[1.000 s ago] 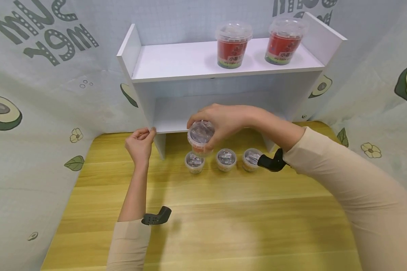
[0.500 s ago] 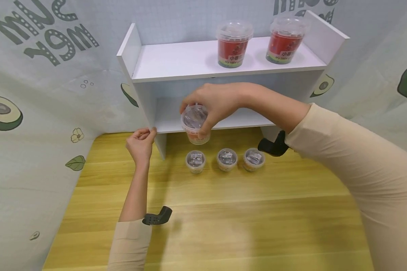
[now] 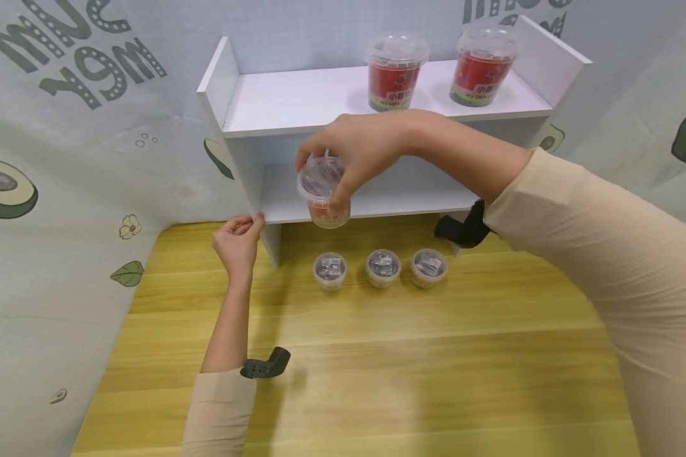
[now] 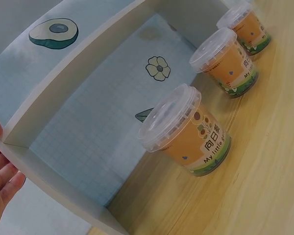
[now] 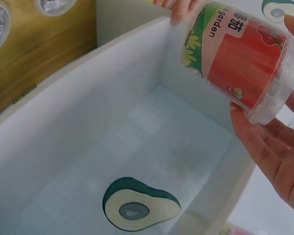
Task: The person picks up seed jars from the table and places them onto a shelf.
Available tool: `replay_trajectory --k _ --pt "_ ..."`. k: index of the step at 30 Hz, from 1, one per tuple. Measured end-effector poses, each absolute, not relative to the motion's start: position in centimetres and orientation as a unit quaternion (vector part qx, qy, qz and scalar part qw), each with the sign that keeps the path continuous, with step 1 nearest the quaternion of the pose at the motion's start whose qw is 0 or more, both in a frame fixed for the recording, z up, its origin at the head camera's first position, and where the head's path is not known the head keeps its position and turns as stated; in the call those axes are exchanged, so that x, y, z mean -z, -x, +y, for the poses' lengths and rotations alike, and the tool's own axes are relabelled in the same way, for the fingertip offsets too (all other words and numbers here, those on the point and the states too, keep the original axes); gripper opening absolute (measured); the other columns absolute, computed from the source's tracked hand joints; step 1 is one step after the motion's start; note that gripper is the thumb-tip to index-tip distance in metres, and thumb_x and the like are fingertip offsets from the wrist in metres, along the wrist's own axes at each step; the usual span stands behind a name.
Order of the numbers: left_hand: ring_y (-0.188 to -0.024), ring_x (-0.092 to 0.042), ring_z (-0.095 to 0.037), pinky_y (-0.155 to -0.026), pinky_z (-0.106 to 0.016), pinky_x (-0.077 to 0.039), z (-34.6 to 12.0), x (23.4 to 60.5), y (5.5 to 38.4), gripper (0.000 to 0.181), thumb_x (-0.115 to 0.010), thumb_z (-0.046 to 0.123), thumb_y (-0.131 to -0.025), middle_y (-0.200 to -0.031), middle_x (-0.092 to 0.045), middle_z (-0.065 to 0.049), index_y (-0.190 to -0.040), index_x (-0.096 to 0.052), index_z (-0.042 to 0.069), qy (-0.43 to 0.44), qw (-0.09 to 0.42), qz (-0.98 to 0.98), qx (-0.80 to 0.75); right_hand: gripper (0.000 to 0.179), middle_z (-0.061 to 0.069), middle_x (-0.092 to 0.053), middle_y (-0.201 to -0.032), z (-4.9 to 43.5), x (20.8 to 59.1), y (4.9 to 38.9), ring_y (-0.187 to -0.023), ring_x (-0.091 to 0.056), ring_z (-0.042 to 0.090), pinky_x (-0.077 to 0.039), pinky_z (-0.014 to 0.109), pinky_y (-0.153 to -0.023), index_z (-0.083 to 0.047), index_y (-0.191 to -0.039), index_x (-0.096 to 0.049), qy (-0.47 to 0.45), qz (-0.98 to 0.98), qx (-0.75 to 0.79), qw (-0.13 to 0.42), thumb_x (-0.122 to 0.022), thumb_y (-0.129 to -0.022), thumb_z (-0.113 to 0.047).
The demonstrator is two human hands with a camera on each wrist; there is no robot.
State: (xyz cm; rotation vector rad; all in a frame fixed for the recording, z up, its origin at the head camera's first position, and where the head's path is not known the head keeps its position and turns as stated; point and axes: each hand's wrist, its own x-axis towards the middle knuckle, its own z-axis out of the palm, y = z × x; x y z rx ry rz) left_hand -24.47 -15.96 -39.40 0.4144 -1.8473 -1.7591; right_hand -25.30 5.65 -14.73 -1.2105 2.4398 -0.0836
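Observation:
My right hand (image 3: pixel 371 143) grips a clear plastic cup (image 3: pixel 320 181) by its lidded upper part, in front of the shelf unit's lower board (image 3: pixel 389 198). In the right wrist view this cup shows a red label (image 5: pixel 247 61) with tomatoes, and the fingers (image 5: pixel 264 152) curl round its lid. My left hand (image 3: pixel 235 246) pinches the front left edge of the white shelf unit (image 3: pixel 297 101), beside the lower board. The left wrist view catches only part of that hand (image 4: pixel 2 176), its fingers at the panel's edge.
Two red-labelled lidded cups (image 3: pixel 396 79) stand on the upper board towards the right. Three orange-labelled cups (image 4: pixel 191 137) stand in a row on the wooden table (image 3: pixel 377 368), below the shelf's front. A patterned cloth (image 3: pixel 91 165) hangs behind and at the sides.
My right hand has lifted the red-labelled cup up and slightly left, from over the row of cups to the front of the lower board. The left hand has stayed put.

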Motion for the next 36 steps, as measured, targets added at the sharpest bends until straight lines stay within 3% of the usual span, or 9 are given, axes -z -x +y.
replay_trajectory --k 14,19,25,36 --pt "-0.055 -0.063 0.0 -0.05 -0.015 -0.051 -16.0 39.3 24.6 0.024 -0.077 0.016 -0.073 -0.06 -0.062 0.013 -0.081 -0.07 -0.006 -0.149 0.28 -0.69 0.651 0.071 0.009 -0.046 -0.125 2.7 10.2 26.3 -0.106 -0.048 0.026 -0.05 0.035 -0.084 -0.017 -0.132 -0.044 0.446 0.875 -0.024 0.186 -0.071 -0.073 -0.046" --pt "-0.055 -0.063 0.0 -0.049 -0.015 -0.051 -15.9 39.0 24.6 0.024 -0.077 0.016 -0.073 -0.059 -0.061 0.013 -0.079 -0.069 -0.005 -0.15 0.277 -0.692 0.649 0.077 0.007 -0.047 -0.126 2.4 9.4 26.7 -0.104 -0.05 0.025 -0.051 0.039 -0.086 -0.02 -0.131 -0.045 0.458 0.876 -0.03 0.15 -0.072 -0.069 -0.054" --pt "-0.055 -0.063 0.0 -0.049 -0.015 -0.05 -15.9 39.0 24.7 0.023 -0.075 0.016 -0.074 -0.061 -0.061 0.012 -0.078 -0.069 -0.005 -0.146 0.279 -0.701 0.64 0.089 0.001 -0.048 -0.125 2.2 8.5 29.6 -0.1 -0.051 0.02 -0.055 0.036 -0.078 -0.032 -0.132 -0.044 0.453 0.888 -0.041 0.075 -0.071 -0.057 -0.071" --pt "-0.057 -0.064 -0.001 -0.05 -0.015 -0.051 -15.8 39.3 24.8 0.023 -0.075 0.017 -0.074 -0.063 -0.062 0.009 -0.079 -0.069 -0.005 -0.151 0.271 -0.699 0.644 0.096 0.008 -0.043 -0.13 1.0 8.1 33.4 -0.101 -0.051 0.023 -0.055 0.03 -0.07 -0.027 -0.139 -0.036 0.407 0.91 -0.044 0.071 -0.069 -0.059 -0.071"
